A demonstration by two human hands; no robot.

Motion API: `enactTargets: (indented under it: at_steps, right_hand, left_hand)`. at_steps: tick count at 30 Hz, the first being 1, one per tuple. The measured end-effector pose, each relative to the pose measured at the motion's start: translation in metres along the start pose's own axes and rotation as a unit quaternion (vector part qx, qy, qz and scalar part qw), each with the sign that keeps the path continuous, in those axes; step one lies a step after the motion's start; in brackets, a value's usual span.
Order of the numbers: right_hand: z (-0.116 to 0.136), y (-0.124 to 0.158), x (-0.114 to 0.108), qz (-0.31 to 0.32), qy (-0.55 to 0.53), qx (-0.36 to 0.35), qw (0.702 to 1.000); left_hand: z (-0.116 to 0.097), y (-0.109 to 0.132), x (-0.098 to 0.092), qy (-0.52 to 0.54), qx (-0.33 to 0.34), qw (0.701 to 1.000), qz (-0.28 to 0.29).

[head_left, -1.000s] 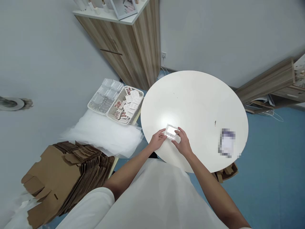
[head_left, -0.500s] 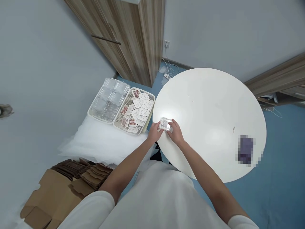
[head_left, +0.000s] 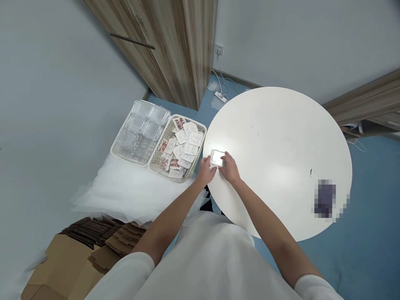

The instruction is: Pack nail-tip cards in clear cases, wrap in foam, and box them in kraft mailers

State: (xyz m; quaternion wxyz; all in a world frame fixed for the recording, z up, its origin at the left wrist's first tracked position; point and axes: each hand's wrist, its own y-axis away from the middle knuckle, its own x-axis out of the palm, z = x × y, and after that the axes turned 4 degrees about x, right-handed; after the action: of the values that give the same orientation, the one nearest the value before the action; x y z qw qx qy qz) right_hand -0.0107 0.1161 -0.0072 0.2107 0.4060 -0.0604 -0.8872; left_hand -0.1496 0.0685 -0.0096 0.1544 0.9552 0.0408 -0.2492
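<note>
A small clear plastic box (head_left: pixel 216 158) is held between my two hands over the left edge of the round white table (head_left: pixel 281 129). Glare whitens its top, so what lies inside cannot be made out. My left hand (head_left: pixel 205 171) grips its left side, fingers closed round the edge. On the right side, my right hand (head_left: pixel 230 168) holds it with the thumb and fingers at the rim. Left of the table, a white basket (head_left: pixel 152 168) contains white printed cards and several packs with reddish pictures.
A second basket (head_left: pixel 116 151) holds stacked clear plastic boxes (head_left: pixel 140 125). White foam sheets (head_left: pixel 125 187) lie below the baskets, with folded brown cardboard (head_left: pixel 65 258) nearer me. A blurred purple object (head_left: pixel 325 199) rests at the table's right. A power strip (head_left: pixel 220 97) lies on the floor.
The view has shifted slightly. Both hands keep the box at nearly the same place; its top now reflects bright light, where pale shapes showed before.
</note>
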Motion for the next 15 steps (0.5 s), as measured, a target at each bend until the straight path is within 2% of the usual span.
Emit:
enactTargets:
  at_steps: [15]
  right_hand:
    - [-0.0041, -0.002, 0.0053, 0.001, 0.016, 0.005, 1.0]
  left_hand:
    - [-0.0019, -0.0038, -0.0022, -0.058, -0.004, 0.998, 0.013]
